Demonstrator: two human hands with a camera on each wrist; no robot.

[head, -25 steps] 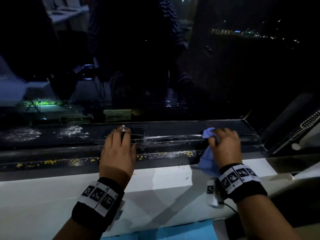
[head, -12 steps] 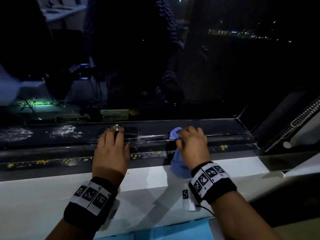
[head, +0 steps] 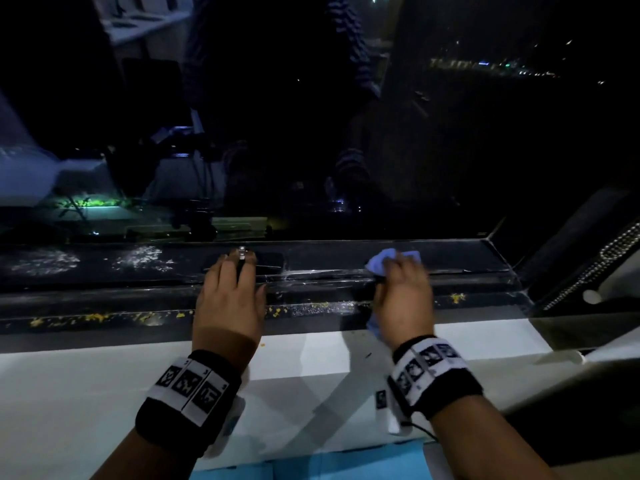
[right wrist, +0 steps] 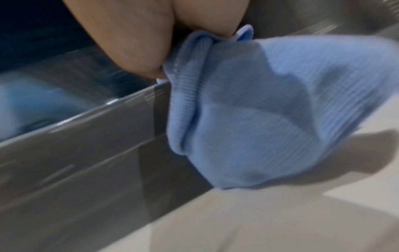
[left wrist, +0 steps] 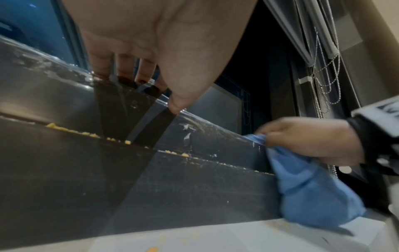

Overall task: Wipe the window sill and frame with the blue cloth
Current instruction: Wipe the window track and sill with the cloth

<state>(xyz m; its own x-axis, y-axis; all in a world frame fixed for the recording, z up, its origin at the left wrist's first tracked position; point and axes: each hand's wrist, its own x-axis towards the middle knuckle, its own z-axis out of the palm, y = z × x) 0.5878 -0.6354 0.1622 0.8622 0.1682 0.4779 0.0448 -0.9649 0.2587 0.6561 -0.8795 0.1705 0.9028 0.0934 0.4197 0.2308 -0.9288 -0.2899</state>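
My right hand (head: 403, 296) grips a bunched blue cloth (head: 381, 263) and presses it onto the dark window frame (head: 104, 299), right of centre. The cloth (right wrist: 270, 110) hangs from my thumb and fingers down over the frame's front face to the white sill (head: 86, 393). Blur streaks the right wrist view. My left hand (head: 235, 271) rests flat on the frame with straight fingers, a hand's width left of the cloth. From the left wrist, the fingertips (left wrist: 138, 71) touch the frame's upper ledge, and the right hand (left wrist: 302, 139) holds the cloth (left wrist: 313, 192).
Yellow crumbs (head: 93, 317) lie along the frame's lower channel, and white smears (head: 142, 256) mark its upper ledge at left. A beaded blind chain (head: 595, 271) hangs at the right corner. Dark glass rises behind. A light blue surface (head: 311, 465) shows below the sill.
My right hand has slid the cloth left along the frame, closer to the left hand. The left hand has stayed in place on the frame.
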